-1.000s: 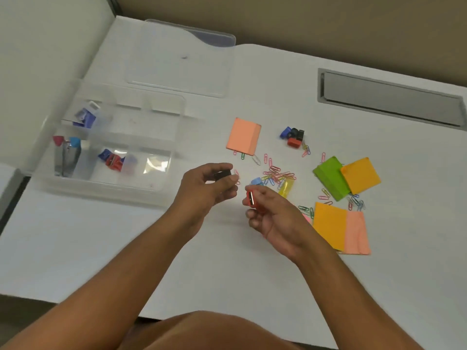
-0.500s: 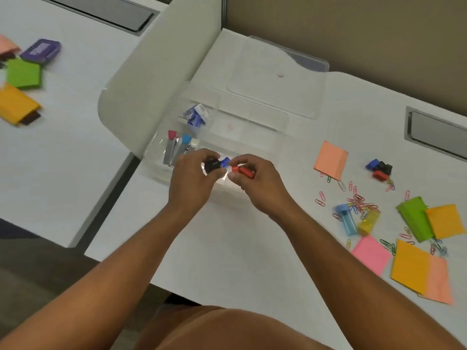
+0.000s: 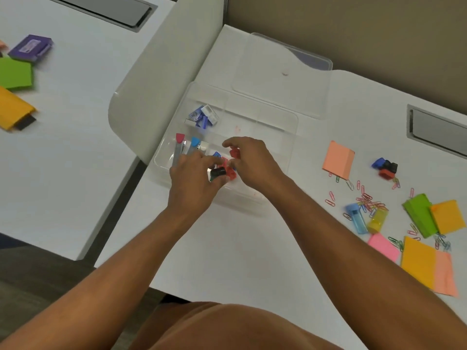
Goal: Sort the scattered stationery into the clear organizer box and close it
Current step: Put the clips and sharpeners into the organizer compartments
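The clear organizer box (image 3: 290, 137) lies open on the white desk, its lid (image 3: 278, 77) flat behind it. Both hands are over its front middle compartment. My left hand (image 3: 194, 178) pinches a small black sharpener (image 3: 217, 172) at its fingertips. My right hand (image 3: 252, 160) holds a small red sharpener (image 3: 234, 152) just above other red and blue sharpeners (image 3: 231, 174) lying in that compartment. Staple boxes (image 3: 204, 116) sit in the back left compartment. Two capped tubes (image 3: 185, 147), one red and one blue, lie in the front left one.
To the right lie loose paper clips (image 3: 366, 198), more sharpeners (image 3: 385, 168), a blue case (image 3: 356, 218), a yellow case (image 3: 377, 219) and several sticky-note pads (image 3: 338, 160). A divider panel (image 3: 156, 84) stands left of the box. The neighbouring desk carries a purple box (image 3: 31, 48).
Both hands carried the black and red sharpeners left from the paper-clip pile to the box, then lowered into its front compartment. The view swung left with them.
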A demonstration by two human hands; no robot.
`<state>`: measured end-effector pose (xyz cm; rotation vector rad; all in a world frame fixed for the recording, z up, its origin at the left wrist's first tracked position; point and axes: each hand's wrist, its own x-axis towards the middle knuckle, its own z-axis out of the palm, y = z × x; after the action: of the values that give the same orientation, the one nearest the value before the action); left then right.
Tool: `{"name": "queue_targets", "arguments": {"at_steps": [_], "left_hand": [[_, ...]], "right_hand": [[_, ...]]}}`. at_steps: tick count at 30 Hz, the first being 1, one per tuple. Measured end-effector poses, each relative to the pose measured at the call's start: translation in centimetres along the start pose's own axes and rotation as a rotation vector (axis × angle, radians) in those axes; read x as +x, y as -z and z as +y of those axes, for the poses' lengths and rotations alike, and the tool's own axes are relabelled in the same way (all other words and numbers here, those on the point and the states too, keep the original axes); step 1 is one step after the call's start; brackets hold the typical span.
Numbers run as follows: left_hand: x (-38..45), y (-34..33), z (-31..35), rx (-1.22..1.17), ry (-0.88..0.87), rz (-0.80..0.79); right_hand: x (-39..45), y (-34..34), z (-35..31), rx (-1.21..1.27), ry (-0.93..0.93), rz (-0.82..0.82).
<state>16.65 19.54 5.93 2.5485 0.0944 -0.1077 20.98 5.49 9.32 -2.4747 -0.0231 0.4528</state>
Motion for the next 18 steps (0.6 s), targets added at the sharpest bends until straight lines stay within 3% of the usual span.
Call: {"name": "queue_targets", "arguments": {"at_steps": [3,7,11,13,18], "left_hand": [[-0.1,-0.2,0.5,0.009,-0.004,0.02],[-1.1,-1.2,1.5,-0.13,-0.072,0.1],[-3.9,-3.6,5.2,-0.21,-0.27,0.137],[-5.2,-5.3,8.1,-0.261,-0.35,0.039],[-7.4,-10.7,15.4,-0.329,-0.349,-0.323]], "right_hand": [[-0.3,0.1,0.4,-0.037,0.013,0.026],[-3.8,0.5,2.9,0.112,0.032,0.171],[-9.4,0.8,7.7,0.292,-0.064,0.262],[-11.7,1.3,11.0,0.331,-0.137,0.301],[-15.2,4.8,20.1,0.316,-0.26,0.466]]}}
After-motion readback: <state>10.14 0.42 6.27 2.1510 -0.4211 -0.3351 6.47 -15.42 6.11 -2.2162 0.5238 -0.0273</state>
